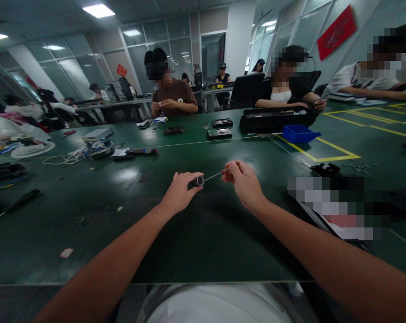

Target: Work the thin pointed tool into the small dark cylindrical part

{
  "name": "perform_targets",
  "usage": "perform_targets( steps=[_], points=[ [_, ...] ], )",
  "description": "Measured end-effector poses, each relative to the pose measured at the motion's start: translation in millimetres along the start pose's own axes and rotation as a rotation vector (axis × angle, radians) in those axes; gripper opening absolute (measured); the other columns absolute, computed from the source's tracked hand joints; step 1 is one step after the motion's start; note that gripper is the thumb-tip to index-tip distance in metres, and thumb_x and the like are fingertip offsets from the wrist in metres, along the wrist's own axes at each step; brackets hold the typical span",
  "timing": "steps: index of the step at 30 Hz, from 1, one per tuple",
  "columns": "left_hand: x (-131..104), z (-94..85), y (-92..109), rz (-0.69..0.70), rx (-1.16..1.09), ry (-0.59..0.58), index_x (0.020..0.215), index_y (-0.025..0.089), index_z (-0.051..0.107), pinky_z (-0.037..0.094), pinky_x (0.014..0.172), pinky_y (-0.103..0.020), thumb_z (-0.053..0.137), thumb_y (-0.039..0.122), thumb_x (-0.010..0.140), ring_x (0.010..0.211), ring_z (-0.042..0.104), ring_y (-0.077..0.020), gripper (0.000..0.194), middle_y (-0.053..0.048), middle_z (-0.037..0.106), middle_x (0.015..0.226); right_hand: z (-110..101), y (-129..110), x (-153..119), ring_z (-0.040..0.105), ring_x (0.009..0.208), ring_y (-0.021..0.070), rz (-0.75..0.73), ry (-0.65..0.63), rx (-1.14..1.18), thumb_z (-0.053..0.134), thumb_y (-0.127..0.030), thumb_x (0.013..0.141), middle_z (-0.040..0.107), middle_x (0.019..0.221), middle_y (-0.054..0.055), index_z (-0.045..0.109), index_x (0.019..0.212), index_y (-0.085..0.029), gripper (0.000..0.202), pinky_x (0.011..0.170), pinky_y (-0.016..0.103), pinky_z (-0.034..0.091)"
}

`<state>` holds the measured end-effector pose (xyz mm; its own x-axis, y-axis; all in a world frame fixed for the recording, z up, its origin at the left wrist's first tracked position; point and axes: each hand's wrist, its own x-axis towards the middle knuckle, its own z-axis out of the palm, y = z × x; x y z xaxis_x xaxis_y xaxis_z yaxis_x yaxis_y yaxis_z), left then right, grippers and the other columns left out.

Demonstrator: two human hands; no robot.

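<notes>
My left hand [180,193] grips a small dark cylinder [198,181] between thumb and fingers, its round end with a pale ring facing right. A thin metal rod [213,176] runs from the fingers of my right hand [244,184] toward that round end. The rod's left tip meets or nearly meets the ring; whether it goes inside I cannot tell. Both hands are just above the green table [203,242], near its middle. My right fingers hide the other end of the rod, so its exact kind does not show.
A screwdriver-like tool [141,151] and a cable bundle [97,149] lie at the left. Opened drive-like units [219,133] sit farther back. A blue bin [299,133] stands right of them, beyond several small loose pieces [358,168]. Co-workers sit across the table.
</notes>
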<state>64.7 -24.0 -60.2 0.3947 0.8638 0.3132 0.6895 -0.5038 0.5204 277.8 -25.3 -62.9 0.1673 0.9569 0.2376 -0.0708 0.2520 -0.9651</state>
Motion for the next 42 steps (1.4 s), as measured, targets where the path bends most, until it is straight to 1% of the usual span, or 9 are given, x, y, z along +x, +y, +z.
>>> perform_targets(
  steps=[5,9,12,19,25,31,33,37,42],
  points=[
    [0,-1.7,3,-0.009,0.027,0.005,0.127,0.029,0.064,0.018,0.119,-0.062,0.068,0.023,0.088,0.122,0.057,-0.0254,0.039,-0.005,0.067,0.126,0,0,-3,0.064,0.069,0.0168,-0.084,-0.077,-0.074,0.057,-0.049,0.091,0.066,0.079,0.002,0.059,0.091,-0.022,0.027,0.067,0.035,0.053],
    [0,-1.4,2,-0.003,0.039,0.005,0.127,0.029,0.064,0.019,0.119,-0.061,0.07,0.026,0.087,0.121,0.057,-0.0254,0.04,-0.005,0.067,0.125,2,2,-3,0.064,0.068,0.0171,-0.06,-0.097,-0.079,0.055,-0.047,0.091,0.066,0.078,0.002,0.058,0.09,-0.022,0.025,0.068,0.036,0.053],
    [1,-0.6,2,-0.026,0.037,-0.004,0.126,0.029,0.065,0.02,0.118,-0.061,0.071,0.026,0.087,0.119,0.058,-0.0255,0.039,-0.005,0.068,0.123,2,0,-5,0.063,0.068,0.0175,-0.051,-0.08,-0.127,0.052,-0.045,0.092,0.065,0.077,0.002,0.058,0.089,-0.022,0.024,0.067,0.036,0.051],
    [1,2.0,-4,-0.055,0.012,-0.041,0.127,0.03,0.064,0.018,0.118,-0.065,0.07,0.029,0.088,0.117,0.059,-0.0264,0.04,-0.005,0.068,0.122,-2,-16,-11,0.06,0.067,0.0174,-0.192,0.035,-0.304,0.046,-0.042,0.097,0.064,0.075,0.002,0.056,0.089,-0.023,0.023,0.065,0.034,0.047],
    [0,3.4,-4,-0.073,0.024,-0.064,0.128,0.03,0.064,0.017,0.118,-0.064,0.068,0.03,0.088,0.116,0.059,-0.0268,0.04,-0.005,0.067,0.121,-3,-19,-13,0.061,0.07,0.0176,-0.259,-0.023,-0.334,0.044,-0.041,0.099,0.064,0.076,0.001,0.056,0.091,-0.023,0.023,0.068,0.034,0.047],
    [0,1.3,-1,-0.073,0.03,-0.083,0.128,0.029,0.063,0.018,0.118,-0.065,0.066,0.032,0.089,0.115,0.06,-0.0278,0.039,-0.006,0.068,0.12,-4,-19,-13,0.06,0.069,0.0195,-0.231,-0.024,-0.493,0.042,-0.04,0.1,0.063,0.072,0.002,0.055,0.088,-0.024,0.024,0.068,0.036,0.043],
    [0,1.5,-2,-0.068,0.015,-0.064,0.126,0.027,0.064,0.026,0.117,-0.061,0.066,0.032,0.089,0.114,0.06,-0.0273,0.038,-0.006,0.068,0.121,-4,-20,-12,0.06,0.069,0.0196,-0.233,-0.003,-0.491,0.042,-0.038,0.1,0.063,0.072,0.002,0.055,0.088,-0.024,0.023,0.068,0.036,0.043],
    [1,4.3,-5,-0.067,-0.052,-0.008,0.123,0.022,0.064,0.044,0.108,-0.044,0.066,0.028,0.089,0.117,0.06,-0.0254,0.035,-0.008,0.066,0.125,-5,-22,-13,0.06,0.07,0.019,-0.261,0.037,-0.437,0.042,-0.038,0.1,0.064,0.074,0.001,0.055,0.089,-0.024,0.022,0.068,0.035,0.044],
    [0,10.1,-1,-0.065,-0.064,-0.074,0.142,0.02,0.048,0.04,0.113,-0.043,0.052,0.026,0.096,0.13,0.052,-0.025,0.046,-0.011,0.055,0.142,-3,-27,-15,0.061,0.07,0.0184,-0.279,0.086,-0.341,0.044,-0.04,0.099,0.065,0.076,0.002,0.055,0.091,-0.024,0.02,0.067,0.034,0.046]
  ],
)
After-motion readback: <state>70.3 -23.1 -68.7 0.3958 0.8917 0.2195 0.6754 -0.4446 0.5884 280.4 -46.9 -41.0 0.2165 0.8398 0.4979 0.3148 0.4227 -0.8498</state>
